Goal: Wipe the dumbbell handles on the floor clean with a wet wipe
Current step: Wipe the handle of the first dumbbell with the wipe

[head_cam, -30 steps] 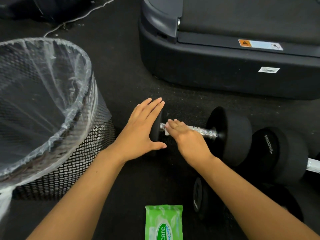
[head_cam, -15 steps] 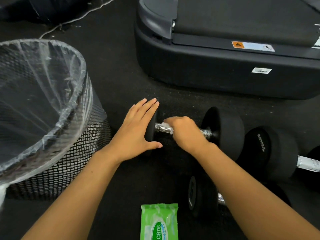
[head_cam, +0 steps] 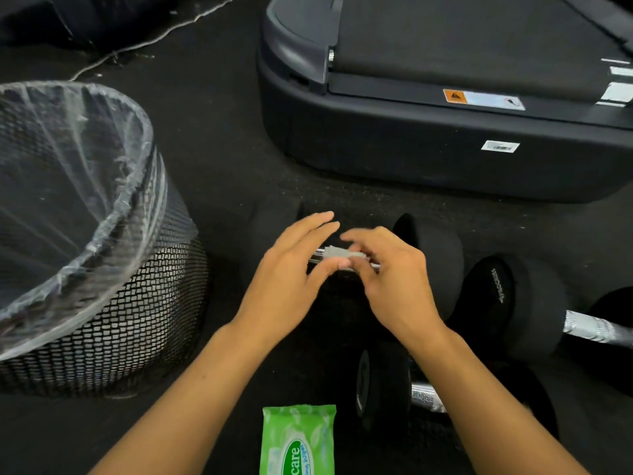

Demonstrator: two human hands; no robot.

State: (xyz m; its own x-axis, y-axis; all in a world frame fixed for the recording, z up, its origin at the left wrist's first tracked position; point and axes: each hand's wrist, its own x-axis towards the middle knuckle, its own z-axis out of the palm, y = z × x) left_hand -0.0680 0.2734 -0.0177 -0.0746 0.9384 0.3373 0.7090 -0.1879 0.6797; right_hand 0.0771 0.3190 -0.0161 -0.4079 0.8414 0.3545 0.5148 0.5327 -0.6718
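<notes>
Both hands are over the nearest dumbbell (head_cam: 431, 248) on the black floor (head_cam: 222, 166), between the mesh bin (head_cam: 113, 303) and the treadmill base (head_cam: 411, 159). The right hand (head_cam: 394, 279) pinches a crumpled wet wipe (head_cam: 337, 252) against the chrome handle (head_cam: 317, 259). The left hand (head_cam: 291, 269) hangs loose beside it, fingers straight, gripping nothing. The green wipes pack (head_cam: 297, 440) lies near the bottom edge, two more dumbbells (head_cam: 507, 296) off right

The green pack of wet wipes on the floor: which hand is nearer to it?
Left, though only slightly. The left hand is above the pack of wet wipes, almost straight beyond it; the right hand is beyond it too, but off to its right.
</notes>
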